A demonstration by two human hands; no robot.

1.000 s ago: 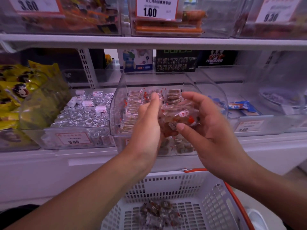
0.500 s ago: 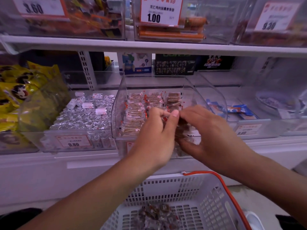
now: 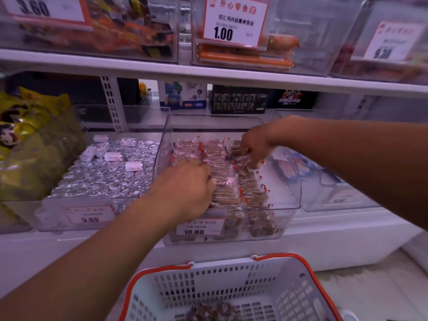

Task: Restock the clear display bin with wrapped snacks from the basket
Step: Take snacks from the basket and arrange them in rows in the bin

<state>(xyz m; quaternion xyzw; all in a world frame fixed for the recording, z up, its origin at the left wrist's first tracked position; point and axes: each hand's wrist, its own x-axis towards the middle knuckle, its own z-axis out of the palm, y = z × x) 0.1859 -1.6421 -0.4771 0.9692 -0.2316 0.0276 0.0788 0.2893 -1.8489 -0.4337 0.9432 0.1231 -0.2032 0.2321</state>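
Observation:
The clear display bin (image 3: 165, 149) stands at the middle of the lower shelf and holds rows of brown wrapped snacks (image 3: 251, 193) in clear film with red marks. My left hand (image 3: 185, 188) reaches into the bin's front left, fingers curled down onto the snacks with the fingertips hidden. At the back right of the bin, my right hand (image 3: 254, 144) has its fingers curled round a few wrapped snacks. Below me sits the white basket (image 3: 222, 283) with an orange rim. Several wrapped snacks (image 3: 208, 311) lie on its floor.
A bin of silver foil sweets (image 3: 104, 179) sits left of the display bin, with yellow bags (image 3: 30, 135) beyond it. To the right is a bin with blue packets (image 3: 303, 165). The upper shelf (image 3: 208, 74) overhangs, carrying more bins and a 1.00 price tag (image 3: 234, 22).
Both hands carried a bundle of wrapped snacks from in front of the bin down into it. They have since parted, left to the front, right to the back right.

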